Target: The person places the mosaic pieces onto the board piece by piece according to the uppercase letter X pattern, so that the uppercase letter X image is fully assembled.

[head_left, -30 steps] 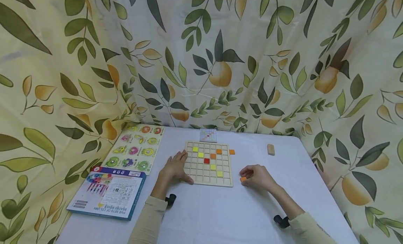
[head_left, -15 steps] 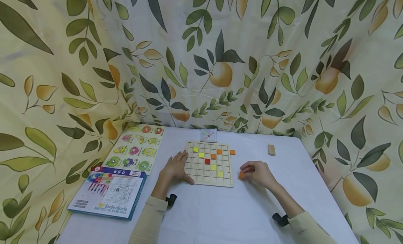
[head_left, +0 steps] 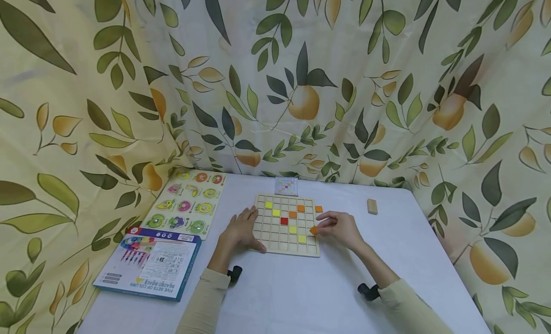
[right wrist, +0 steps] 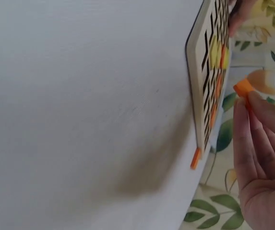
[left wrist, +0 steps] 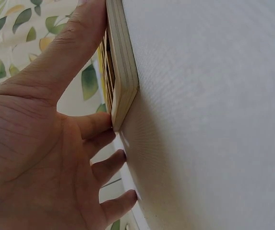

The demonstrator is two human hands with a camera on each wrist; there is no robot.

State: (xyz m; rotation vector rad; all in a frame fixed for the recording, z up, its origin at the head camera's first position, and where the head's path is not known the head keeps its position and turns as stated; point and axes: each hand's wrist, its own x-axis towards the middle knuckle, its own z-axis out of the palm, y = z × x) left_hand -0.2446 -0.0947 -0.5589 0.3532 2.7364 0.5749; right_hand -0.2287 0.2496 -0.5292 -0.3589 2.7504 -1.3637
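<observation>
A wooden grid board (head_left: 270,243) lies mid-table, with several yellow, orange and red square tiles set in its cells. My left hand (head_left: 242,228) rests at the board's left edge, fingers spread and thumb along the near corner. In the left wrist view, the thumb (left wrist: 65,52) lies along the board's side. Between thumb and fingertips my right hand (head_left: 340,230) pinches an orange tile (right wrist: 243,87), held above the board's right edge. Another orange tile (head_left: 318,209) lies on the table against the board's upper right side.
Behind the board is a small pattern card (head_left: 286,185). To the left lie a fruit picture board (head_left: 184,205) and a blue-edged box (head_left: 146,264). A wooden block (head_left: 372,206) stands at the right. Patterned curtains surround the table.
My right hand has lifted the orange tile from the table and carried it left and away from me to the board's right edge. The left hand stays in place.
</observation>
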